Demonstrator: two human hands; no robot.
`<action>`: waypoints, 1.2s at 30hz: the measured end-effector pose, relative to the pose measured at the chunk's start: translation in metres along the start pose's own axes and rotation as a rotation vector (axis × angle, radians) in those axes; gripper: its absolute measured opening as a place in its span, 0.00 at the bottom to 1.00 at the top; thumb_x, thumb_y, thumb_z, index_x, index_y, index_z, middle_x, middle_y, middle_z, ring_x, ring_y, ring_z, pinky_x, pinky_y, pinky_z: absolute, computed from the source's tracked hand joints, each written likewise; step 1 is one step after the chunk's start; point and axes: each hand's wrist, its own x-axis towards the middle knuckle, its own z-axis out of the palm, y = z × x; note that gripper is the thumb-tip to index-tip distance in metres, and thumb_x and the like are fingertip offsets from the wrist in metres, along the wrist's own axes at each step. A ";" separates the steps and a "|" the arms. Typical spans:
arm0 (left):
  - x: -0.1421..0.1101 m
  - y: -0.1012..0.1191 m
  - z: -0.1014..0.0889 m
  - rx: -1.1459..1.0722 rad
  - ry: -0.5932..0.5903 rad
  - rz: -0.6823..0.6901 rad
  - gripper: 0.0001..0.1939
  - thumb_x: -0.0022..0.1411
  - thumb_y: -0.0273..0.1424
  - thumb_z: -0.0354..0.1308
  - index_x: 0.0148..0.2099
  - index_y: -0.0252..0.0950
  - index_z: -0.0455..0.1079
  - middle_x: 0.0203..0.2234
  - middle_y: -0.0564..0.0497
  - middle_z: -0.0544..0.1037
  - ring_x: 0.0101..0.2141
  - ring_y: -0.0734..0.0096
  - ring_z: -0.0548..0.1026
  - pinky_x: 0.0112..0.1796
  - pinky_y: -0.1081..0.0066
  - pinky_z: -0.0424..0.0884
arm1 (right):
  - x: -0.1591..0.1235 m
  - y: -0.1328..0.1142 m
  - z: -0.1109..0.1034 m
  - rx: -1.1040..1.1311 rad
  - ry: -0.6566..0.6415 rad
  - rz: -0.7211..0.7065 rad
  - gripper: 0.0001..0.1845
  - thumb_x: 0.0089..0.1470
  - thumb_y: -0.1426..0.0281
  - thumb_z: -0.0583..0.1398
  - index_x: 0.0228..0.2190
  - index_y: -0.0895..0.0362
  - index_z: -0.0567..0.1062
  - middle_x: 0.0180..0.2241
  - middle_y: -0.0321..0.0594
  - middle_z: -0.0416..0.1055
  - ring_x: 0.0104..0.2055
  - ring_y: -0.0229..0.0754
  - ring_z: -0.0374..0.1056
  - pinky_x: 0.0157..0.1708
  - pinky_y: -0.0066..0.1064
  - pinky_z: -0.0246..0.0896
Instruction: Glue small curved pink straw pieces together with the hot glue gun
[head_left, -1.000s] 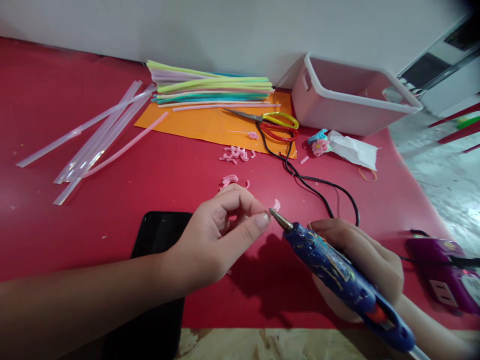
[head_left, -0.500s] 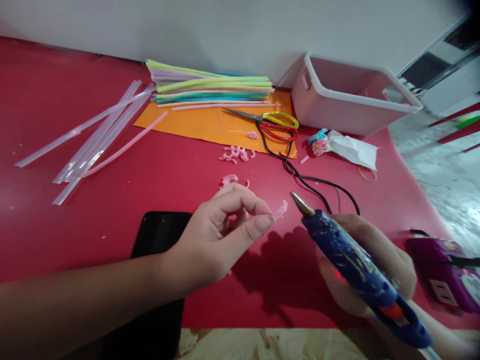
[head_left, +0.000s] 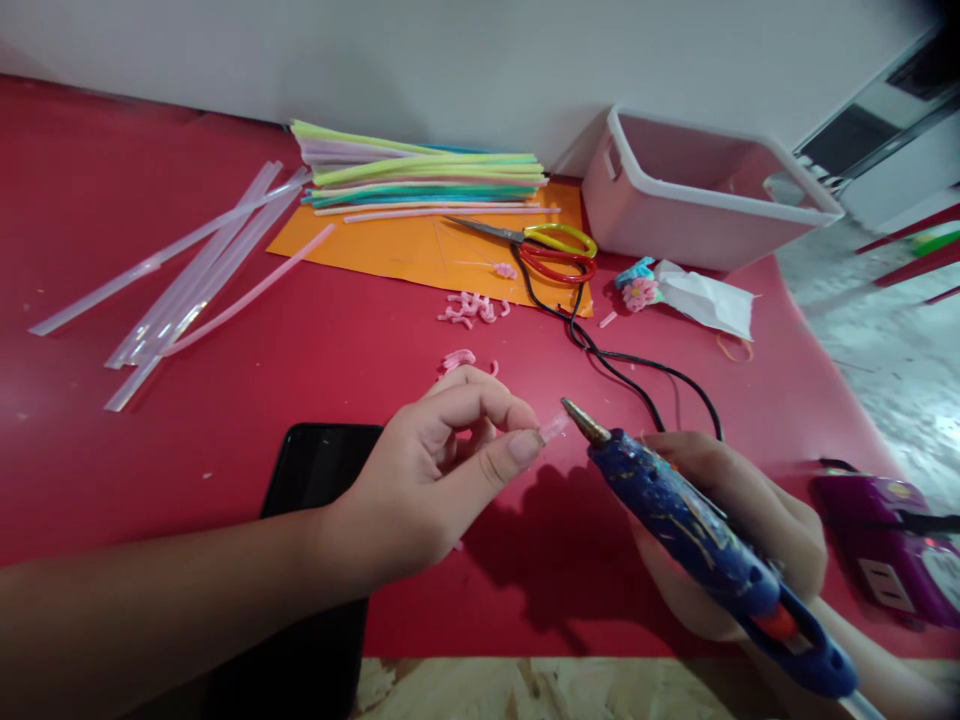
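Observation:
Between thumb and fingertips, my left hand [head_left: 457, 460] pinches a short piece of pink pipe cleaner [head_left: 555, 428], whose tip sticks out to the right. My right hand [head_left: 742, 530] is wrapped round a blue hot glue gun [head_left: 675, 520], partly hidden behind it. The gun's metal nozzle points up and left, at the tip of the pink piece; whether they touch I cannot tell. Beyond my left hand lie small curled pink pieces [head_left: 472, 308]. A black phone [head_left: 319, 470] is partly under my left forearm.
Scissors [head_left: 559, 255] and a bundle of coloured pipe cleaners [head_left: 427, 175] rest on orange paper [head_left: 360, 250]. Clear glue sticks [head_left: 202, 265] lie left. A white bin [head_left: 705, 210], small flowers [head_left: 640, 294], a black cord [head_left: 615, 358] and a purple power socket [head_left: 885, 550] are right.
The glue gun has moved slightly left, bringing its nozzle to the tip of the pink piece. My left hand has barely shifted.

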 end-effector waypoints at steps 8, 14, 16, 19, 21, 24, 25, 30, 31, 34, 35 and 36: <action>-0.001 0.002 0.000 0.003 0.002 -0.031 0.05 0.68 0.29 0.60 0.36 0.37 0.71 0.32 0.54 0.69 0.36 0.71 0.68 0.47 0.63 0.60 | -0.003 0.001 -0.001 0.011 -0.029 -0.027 0.09 0.56 0.79 0.58 0.38 0.56 0.71 0.36 0.42 0.74 0.36 0.41 0.73 0.35 0.30 0.71; 0.000 0.003 0.000 0.016 0.003 -0.032 0.07 0.69 0.29 0.59 0.35 0.37 0.69 0.30 0.55 0.69 0.34 0.71 0.67 0.52 0.61 0.59 | -0.002 0.004 0.000 -0.012 -0.022 -0.069 0.08 0.58 0.78 0.58 0.39 0.56 0.72 0.35 0.42 0.74 0.36 0.41 0.73 0.34 0.30 0.71; 0.000 0.003 0.000 0.032 0.005 -0.024 0.07 0.69 0.29 0.59 0.35 0.37 0.70 0.30 0.55 0.69 0.34 0.71 0.67 0.53 0.61 0.58 | -0.001 0.003 0.000 -0.009 -0.021 -0.071 0.09 0.58 0.78 0.58 0.40 0.56 0.71 0.35 0.41 0.74 0.35 0.42 0.74 0.34 0.30 0.72; -0.001 0.003 0.000 0.036 0.010 -0.023 0.07 0.68 0.29 0.59 0.35 0.37 0.70 0.30 0.54 0.69 0.34 0.72 0.67 0.52 0.62 0.61 | 0.000 0.001 0.000 -0.010 -0.043 -0.055 0.10 0.57 0.78 0.57 0.39 0.54 0.71 0.35 0.40 0.75 0.34 0.42 0.75 0.33 0.32 0.72; 0.000 0.003 0.000 0.039 0.011 -0.022 0.07 0.68 0.29 0.59 0.35 0.37 0.70 0.30 0.54 0.69 0.34 0.71 0.68 0.50 0.62 0.63 | 0.000 -0.001 0.000 -0.012 -0.063 -0.021 0.09 0.57 0.78 0.58 0.39 0.53 0.71 0.35 0.40 0.75 0.35 0.43 0.75 0.33 0.33 0.73; 0.001 0.004 0.000 0.074 0.021 0.006 0.07 0.67 0.28 0.59 0.34 0.37 0.69 0.29 0.54 0.70 0.33 0.70 0.68 0.51 0.60 0.63 | 0.000 -0.004 -0.001 0.012 -0.095 -0.031 0.09 0.56 0.76 0.60 0.39 0.53 0.71 0.34 0.42 0.75 0.36 0.46 0.75 0.33 0.35 0.73; 0.001 0.004 0.000 0.085 0.021 0.015 0.07 0.67 0.28 0.59 0.34 0.37 0.69 0.29 0.54 0.70 0.33 0.70 0.68 0.51 0.60 0.63 | 0.000 -0.005 -0.002 0.015 -0.100 -0.038 0.10 0.55 0.76 0.60 0.39 0.53 0.71 0.35 0.42 0.75 0.35 0.46 0.75 0.32 0.35 0.73; 0.000 0.002 -0.001 0.110 0.034 0.049 0.06 0.69 0.29 0.58 0.36 0.38 0.70 0.30 0.52 0.71 0.35 0.68 0.68 0.46 0.62 0.65 | 0.001 0.000 -0.005 -0.059 -0.022 -0.013 0.13 0.54 0.77 0.61 0.41 0.51 0.70 0.36 0.43 0.74 0.38 0.48 0.75 0.34 0.36 0.72; 0.000 0.001 -0.001 0.114 0.038 0.063 0.06 0.69 0.29 0.58 0.36 0.38 0.70 0.30 0.52 0.71 0.35 0.68 0.68 0.45 0.62 0.65 | 0.002 0.003 -0.005 -0.120 0.001 0.041 0.15 0.54 0.76 0.61 0.43 0.51 0.70 0.38 0.44 0.73 0.39 0.49 0.74 0.36 0.38 0.72; -0.003 -0.001 -0.001 0.127 0.031 0.106 0.06 0.70 0.29 0.58 0.37 0.39 0.70 0.30 0.53 0.70 0.34 0.69 0.68 0.42 0.64 0.65 | 0.004 0.018 -0.003 -0.327 -0.072 0.129 0.22 0.49 0.72 0.62 0.48 0.52 0.68 0.43 0.49 0.71 0.41 0.55 0.71 0.36 0.44 0.69; -0.004 -0.001 -0.001 0.137 0.024 0.115 0.06 0.71 0.29 0.57 0.37 0.39 0.71 0.30 0.53 0.69 0.34 0.69 0.67 0.41 0.64 0.65 | 0.005 0.023 -0.002 -0.388 -0.109 0.148 0.23 0.48 0.72 0.60 0.48 0.53 0.68 0.44 0.50 0.71 0.43 0.58 0.71 0.38 0.48 0.68; -0.004 -0.002 -0.001 0.148 0.015 0.118 0.06 0.71 0.29 0.57 0.37 0.39 0.71 0.30 0.53 0.68 0.33 0.70 0.67 0.40 0.65 0.65 | 0.005 0.028 -0.001 -0.437 -0.143 0.162 0.23 0.46 0.73 0.59 0.47 0.53 0.68 0.44 0.51 0.71 0.43 0.59 0.71 0.38 0.50 0.67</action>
